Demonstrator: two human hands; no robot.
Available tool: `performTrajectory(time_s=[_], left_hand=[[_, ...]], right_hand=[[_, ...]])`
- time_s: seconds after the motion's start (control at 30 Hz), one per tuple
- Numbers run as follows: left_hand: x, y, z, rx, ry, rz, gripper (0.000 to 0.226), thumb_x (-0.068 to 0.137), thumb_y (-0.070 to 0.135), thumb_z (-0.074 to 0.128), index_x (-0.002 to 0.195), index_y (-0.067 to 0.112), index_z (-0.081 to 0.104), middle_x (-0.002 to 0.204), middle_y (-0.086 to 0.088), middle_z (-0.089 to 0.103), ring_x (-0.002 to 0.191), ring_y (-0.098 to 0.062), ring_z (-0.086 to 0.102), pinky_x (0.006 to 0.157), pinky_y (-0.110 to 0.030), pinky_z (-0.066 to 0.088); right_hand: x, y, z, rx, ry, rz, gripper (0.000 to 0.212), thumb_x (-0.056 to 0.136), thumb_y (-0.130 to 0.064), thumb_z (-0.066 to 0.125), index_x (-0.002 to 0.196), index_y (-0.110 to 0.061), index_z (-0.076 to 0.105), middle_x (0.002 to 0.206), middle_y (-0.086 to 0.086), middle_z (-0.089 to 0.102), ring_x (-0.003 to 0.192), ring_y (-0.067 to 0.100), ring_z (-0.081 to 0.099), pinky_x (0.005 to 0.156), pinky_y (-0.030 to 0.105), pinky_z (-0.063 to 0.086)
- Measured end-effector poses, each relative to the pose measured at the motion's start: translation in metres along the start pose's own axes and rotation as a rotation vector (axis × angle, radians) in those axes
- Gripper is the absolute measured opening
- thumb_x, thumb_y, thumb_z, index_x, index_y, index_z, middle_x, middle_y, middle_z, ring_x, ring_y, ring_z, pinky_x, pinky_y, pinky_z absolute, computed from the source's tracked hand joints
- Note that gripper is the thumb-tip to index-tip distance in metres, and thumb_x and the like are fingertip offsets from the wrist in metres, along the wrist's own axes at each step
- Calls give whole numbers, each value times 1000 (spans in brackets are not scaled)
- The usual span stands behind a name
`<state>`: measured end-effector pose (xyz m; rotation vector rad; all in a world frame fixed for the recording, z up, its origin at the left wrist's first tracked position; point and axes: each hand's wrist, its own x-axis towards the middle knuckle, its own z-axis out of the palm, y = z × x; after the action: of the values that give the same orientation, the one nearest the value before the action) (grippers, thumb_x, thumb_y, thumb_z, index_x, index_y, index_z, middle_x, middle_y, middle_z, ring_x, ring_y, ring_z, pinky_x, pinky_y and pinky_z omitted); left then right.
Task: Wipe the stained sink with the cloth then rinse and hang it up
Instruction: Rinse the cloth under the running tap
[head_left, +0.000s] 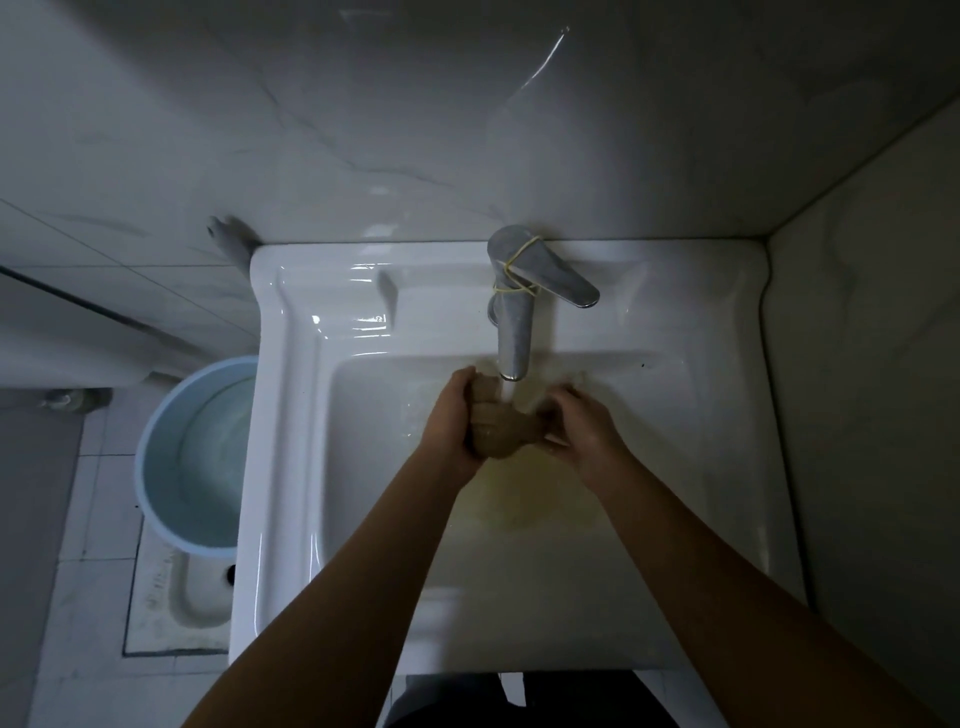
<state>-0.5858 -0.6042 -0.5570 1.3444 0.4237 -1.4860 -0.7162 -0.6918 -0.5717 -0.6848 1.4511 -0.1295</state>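
Rinse step: left hand and right hand each had a tight grip on the cloth under the running tap. Next, probably wring, then hang.

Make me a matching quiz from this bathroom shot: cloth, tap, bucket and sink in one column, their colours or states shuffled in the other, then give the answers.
Column one
1. cloth
2. tap
3. bucket
4. sink

Column two
A. light blue
B. silver, with a yellow band wound round it
C. white
D. brown, bunched up

Pairs: 1-D, 2-B, 3-A, 4-C
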Motion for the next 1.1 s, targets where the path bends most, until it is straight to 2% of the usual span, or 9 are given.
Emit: performTrajectory(time_s=[0.13,0.27,0.47,0.53,0.67,0.77,0.9,1.0,1.1], left_hand=[[1,-5,1,376,171,246,29,96,39,54,103,13,64,97,-9,68,92,-28,67,73,-38,58],[8,-12,-13,506,285,377,30,98,29,55,126,21,51,105,-5,65,86,-19,65,54,-24,51],[11,-11,-2,336,227,251,21,100,31,46,104,21,64,109,-15,68,100,-31,68,81,-47,63],[10,-13,5,339,218,240,26,97,35,47,91,20,67,97,-13,70,88,-28,70,70,-44,65],[10,-17,7,403,240,207,31,98,37,49,106,12,66,109,-12,70,90,-26,70,73,-41,61],[7,-14,6,353,288,168,44,91,43,50,109,8,70,106,-15,73,99,-33,71,89,-49,60],[7,-11,7,366,319,217,31,86,35,51,79,13,72,78,-8,68,73,-23,64,68,-34,52],[11,-12,7,372,351,263,34,91,34,51,70,13,68,69,-6,63,65,-19,59,64,-31,50],[12,-11,7,418,376,263,32,98,39,52,89,13,67,87,-14,70,74,-19,65,60,-36,61]], right_hand=[[-1,8,18,-122,-170,65,28,85,-34,70,104,-15,75,103,11,76,95,31,72,74,41,62],[-3,8,25,-225,-116,-72,11,85,-25,66,84,-20,77,84,10,73,70,25,67,62,36,59],[-2,-4,33,-272,9,-76,31,85,-39,59,68,-14,67,74,7,70,56,20,62,50,22,44],[-4,-8,37,-251,36,-56,33,90,-41,56,74,-16,69,79,7,71,60,20,64,55,25,45],[-13,-9,43,-386,13,-124,45,94,-49,45,104,-11,66,76,0,64,66,18,63,58,26,49],[-13,-8,47,-431,32,-79,33,100,-35,43,78,-18,62,73,5,63,64,25,62,57,27,51],[-7,-3,50,-452,57,-167,35,100,-26,44,70,-21,59,74,6,64,63,23,59,51,23,40],[-8,-4,49,-521,90,-246,28,102,-28,47,94,-10,67,97,18,70,72,25,63,57,26,42],[-16,-7,46,-536,102,-405,24,100,-27,53,93,-8,65,84,11,67,81,28,63,62,28,44]])
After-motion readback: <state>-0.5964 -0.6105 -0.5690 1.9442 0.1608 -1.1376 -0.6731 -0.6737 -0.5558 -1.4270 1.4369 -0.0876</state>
